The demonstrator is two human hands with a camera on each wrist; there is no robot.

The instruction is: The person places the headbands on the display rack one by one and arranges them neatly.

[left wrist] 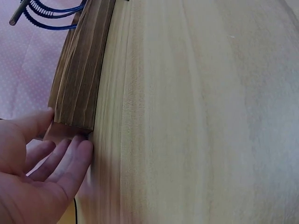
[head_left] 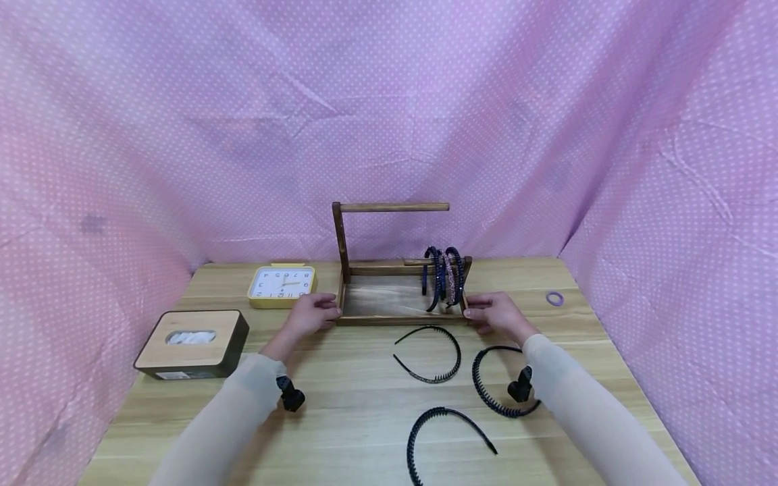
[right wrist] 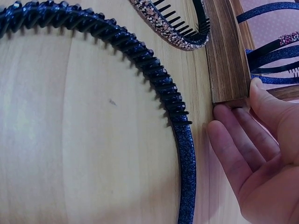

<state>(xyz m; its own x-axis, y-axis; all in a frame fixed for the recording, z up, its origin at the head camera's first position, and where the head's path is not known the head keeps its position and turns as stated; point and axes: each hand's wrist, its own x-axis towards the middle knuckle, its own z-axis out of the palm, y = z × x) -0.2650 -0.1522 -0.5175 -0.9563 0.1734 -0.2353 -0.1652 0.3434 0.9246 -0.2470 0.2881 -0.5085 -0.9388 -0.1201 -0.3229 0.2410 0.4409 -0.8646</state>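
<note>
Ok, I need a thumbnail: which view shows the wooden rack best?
The head view: it frames the wooden rack end to end, top to bottom. The left wrist view shows a cropped close-up at its left end; the right wrist view, at its right.

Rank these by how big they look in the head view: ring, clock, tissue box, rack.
Largest to smallest:
1. Rack, widest and tallest in outline
2. Tissue box
3. Clock
4. Ring, by far the smallest
The tissue box sits nearer the camera than the clock, which may flatter it.
</note>
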